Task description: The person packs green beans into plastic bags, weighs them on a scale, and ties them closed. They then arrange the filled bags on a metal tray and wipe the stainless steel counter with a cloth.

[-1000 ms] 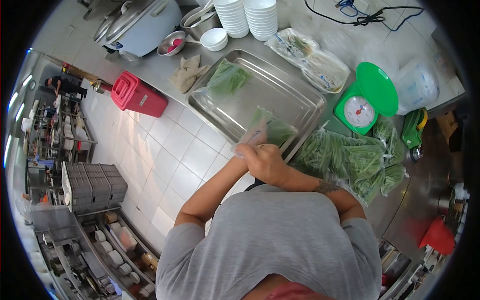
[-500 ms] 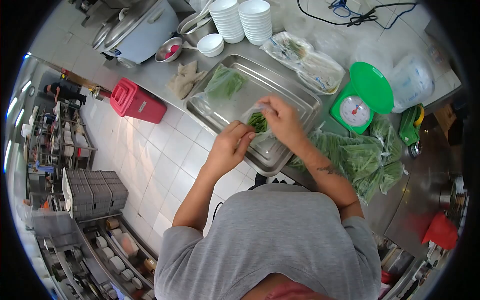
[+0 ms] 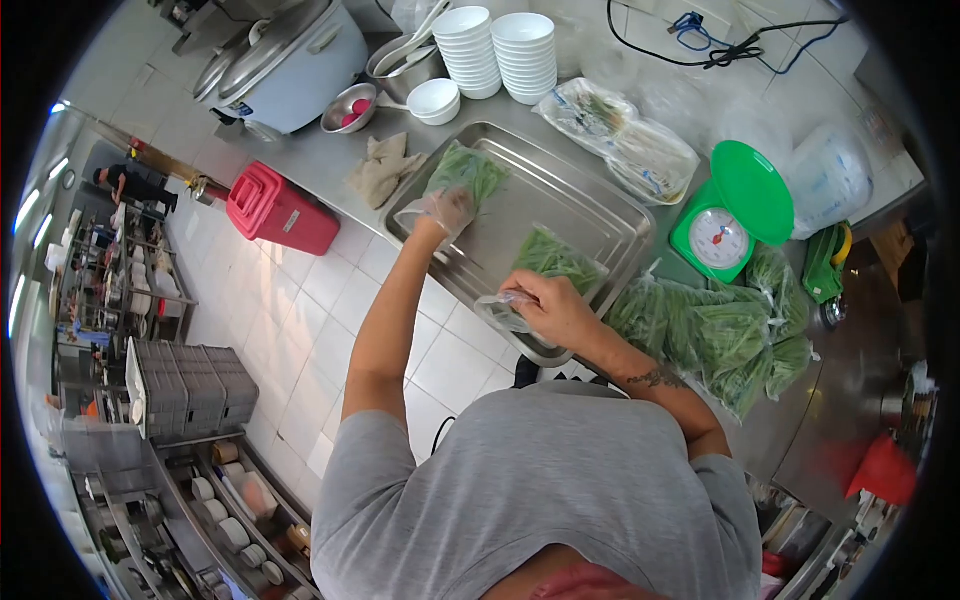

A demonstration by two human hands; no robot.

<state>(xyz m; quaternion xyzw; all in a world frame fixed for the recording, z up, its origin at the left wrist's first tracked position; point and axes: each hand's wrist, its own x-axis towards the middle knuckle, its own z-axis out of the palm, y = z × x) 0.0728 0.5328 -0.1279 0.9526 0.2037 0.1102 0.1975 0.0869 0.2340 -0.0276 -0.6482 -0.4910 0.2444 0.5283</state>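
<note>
My left hand (image 3: 447,212) is at the mouth of a clear plastic bag of green vegetables (image 3: 466,172) at the tray's left end. Thin plastic partly covers its fingers, which look closed on the bag. My right hand (image 3: 552,312) pinches the gathered neck of a second bag of green beans or similar green stalks (image 3: 560,258), whose filled part lies on the tray just beyond the knuckles. Both bags are in a shallow stainless steel tray (image 3: 545,180) on the counter.
Right of the tray stand a green dial scale (image 3: 720,238) and several filled bags of greens (image 3: 700,325). Behind are stacked white bowls (image 3: 524,60), a plastic-wrapped bundle (image 3: 620,140) and a large cooker (image 3: 300,70). A cloth (image 3: 384,168) lies left; a red bin (image 3: 282,208) stands on the floor.
My left hand has left the right-hand bag and reached the bag at the tray's left end. The right-hand bag now lies flatter on the tray, its neck in my right hand, which has moved lower.
</note>
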